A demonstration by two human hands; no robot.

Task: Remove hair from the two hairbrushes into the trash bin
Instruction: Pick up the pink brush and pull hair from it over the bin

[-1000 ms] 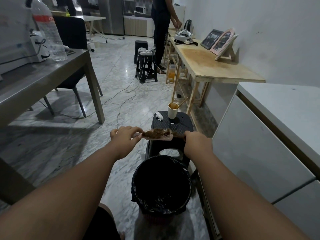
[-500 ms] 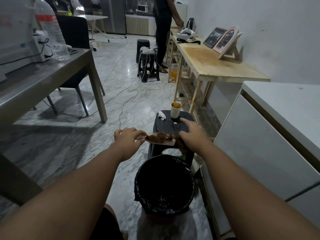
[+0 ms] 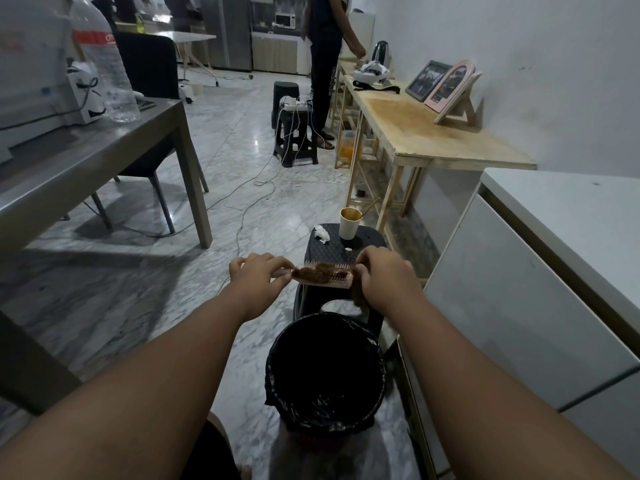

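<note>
Marble flooring runs under everything, and I take the black trash bin [image 3: 325,372] as my landmark. Just beyond it stands a dark stool [image 3: 346,244] with a paper cup [image 3: 349,223] and a crumpled tissue [image 3: 321,234] on top.

Above the bin's far rim I hold one hairbrush [image 3: 323,277] flat, bristles up. My left hand [image 3: 258,277] is pinched closed on its handle end. My right hand [image 3: 384,278] is clamped on a tuft of brown hair [image 3: 320,273] at the other end, and a clump dangles below that hand, over the bin's far edge.

I judge the task to be early. Part of the bristle field beside my right hand looks bare, but a thick mat sits on the rest of the pad, so this brush is only partly cleaned. Nothing I can identify as hair shows inside the bin; its liner is too dark to tell.

I cannot find the second hairbrush anywhere in view. The handle of the brush is hidden inside my left fist, and my right fingertips are covered by the back of that hand.
</note>
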